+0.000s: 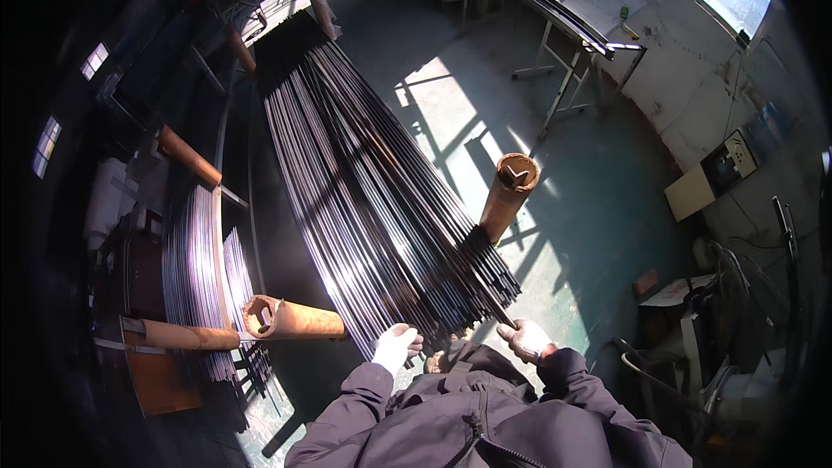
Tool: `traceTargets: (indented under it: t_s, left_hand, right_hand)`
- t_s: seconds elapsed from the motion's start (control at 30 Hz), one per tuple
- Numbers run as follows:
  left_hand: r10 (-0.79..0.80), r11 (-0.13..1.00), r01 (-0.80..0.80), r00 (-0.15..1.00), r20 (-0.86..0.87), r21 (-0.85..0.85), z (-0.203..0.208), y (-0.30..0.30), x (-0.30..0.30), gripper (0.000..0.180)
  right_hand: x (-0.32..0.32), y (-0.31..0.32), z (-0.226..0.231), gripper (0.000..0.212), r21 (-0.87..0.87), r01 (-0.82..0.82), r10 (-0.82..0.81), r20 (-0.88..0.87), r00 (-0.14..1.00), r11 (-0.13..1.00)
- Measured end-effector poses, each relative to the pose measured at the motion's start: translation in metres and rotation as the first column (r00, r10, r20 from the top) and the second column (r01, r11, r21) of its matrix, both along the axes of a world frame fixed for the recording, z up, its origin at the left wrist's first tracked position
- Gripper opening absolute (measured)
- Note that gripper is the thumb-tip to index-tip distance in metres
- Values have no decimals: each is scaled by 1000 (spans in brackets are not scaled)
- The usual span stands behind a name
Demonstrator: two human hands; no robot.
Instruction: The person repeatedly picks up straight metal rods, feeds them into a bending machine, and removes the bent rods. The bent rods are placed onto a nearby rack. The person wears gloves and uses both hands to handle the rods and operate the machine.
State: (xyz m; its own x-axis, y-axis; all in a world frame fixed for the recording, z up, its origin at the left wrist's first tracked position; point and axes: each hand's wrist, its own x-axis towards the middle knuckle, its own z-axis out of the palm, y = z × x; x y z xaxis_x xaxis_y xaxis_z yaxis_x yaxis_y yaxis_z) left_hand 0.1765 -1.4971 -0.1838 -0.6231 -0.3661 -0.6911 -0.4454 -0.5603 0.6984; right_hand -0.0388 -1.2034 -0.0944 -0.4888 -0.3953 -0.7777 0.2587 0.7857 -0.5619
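A broad layer of long dark rods (364, 182) stretches from just in front of me to the far end of the room. My right hand (524, 340), in a pale glove with grey fingers, is closed on the near end of one dark rod (490, 302) at the right side of the layer. Farther left, my white-gloved left hand (397, 347) is beside the near rod ends. Its fingers are curled in, and whatever may be inside them is hidden.
Brown cardboard tubes flank the rods, one upright at right (510, 195) and another at left (299, 319). More thin rods (195, 269) lie at far left. A bench with a whiteboard (604, 2) stands at back right. Cables and equipment (693, 338) crowd the right side.
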Motion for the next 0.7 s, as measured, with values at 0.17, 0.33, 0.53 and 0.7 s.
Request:
traceTargets:
  t_s: [0.17,0.33,0.53,0.7]
  left_hand:
    - [24,958,21,988,-154,286,-24,-7,-67,29]
    - [287,842,-71,899,-332,535,-4,1,-132,28]
    - [192,732,-125,981,-26,670,47,72,-126,17]
    - [44,673,88,986,-159,734,80,155,-133,3]
  right_hand:
    - [174,214,33,65,391,-48,65,-29,997,919]
    - [339,363,94,54,602,318,-197,-261,945,732]
    - [345,263,30,33,635,349,93,-555,827,689]
    - [322,319,36,20,583,452,81,-668,740,675]
